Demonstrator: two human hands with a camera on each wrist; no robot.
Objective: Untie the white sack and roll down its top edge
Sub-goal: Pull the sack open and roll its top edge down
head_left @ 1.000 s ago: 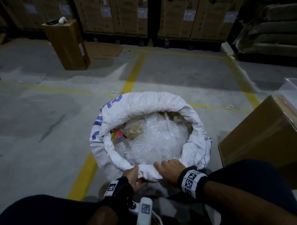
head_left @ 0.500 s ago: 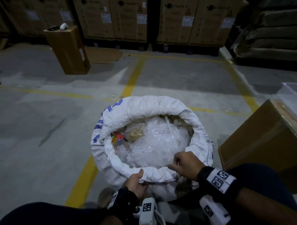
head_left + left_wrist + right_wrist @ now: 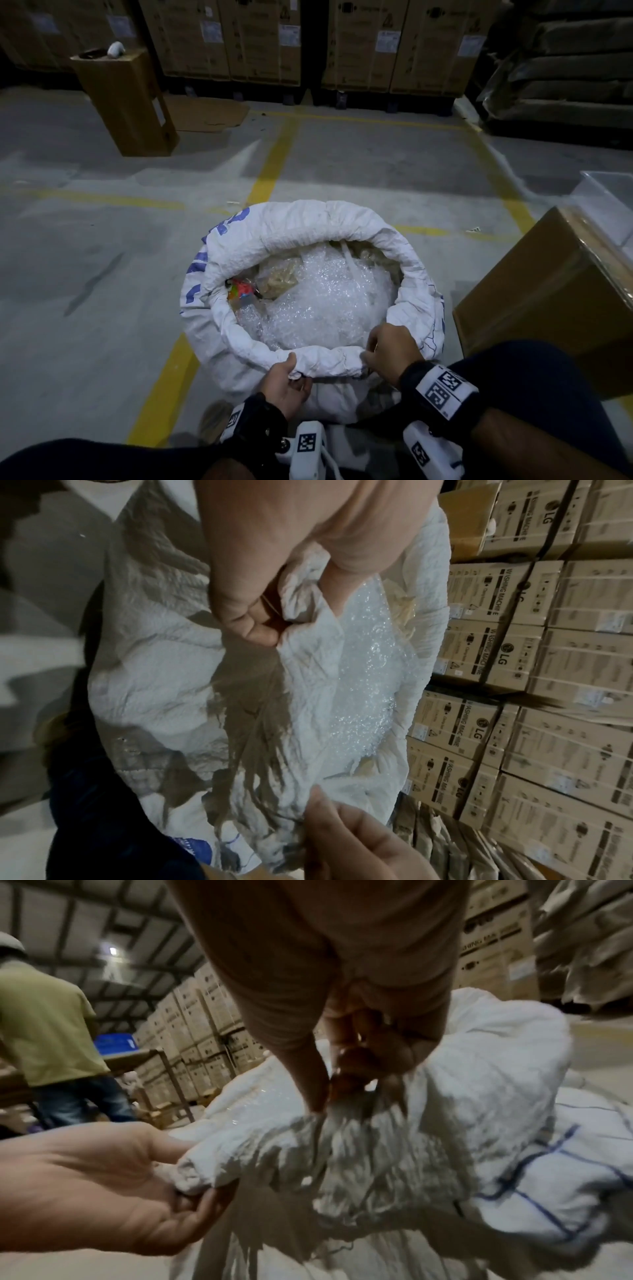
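Head view: both hands, left (image 3: 286, 385) and right (image 3: 390, 349), still grip the sack's rolled rim (image 3: 329, 361), now wider apart.

Sack (image 3: 239, 240) and boxes (image 3: 126, 102) on floor (image 3: 85, 274)

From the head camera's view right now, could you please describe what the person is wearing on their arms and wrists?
Both hands are bare. The left hand has a black wrist strap with a small white square-code tag, and the right hand a black wrist strap with a larger white tag of black square codes. A white camera unit with a code sticker hangs below each wrist; the left one trails a white cable. The sleeves are dark blue.
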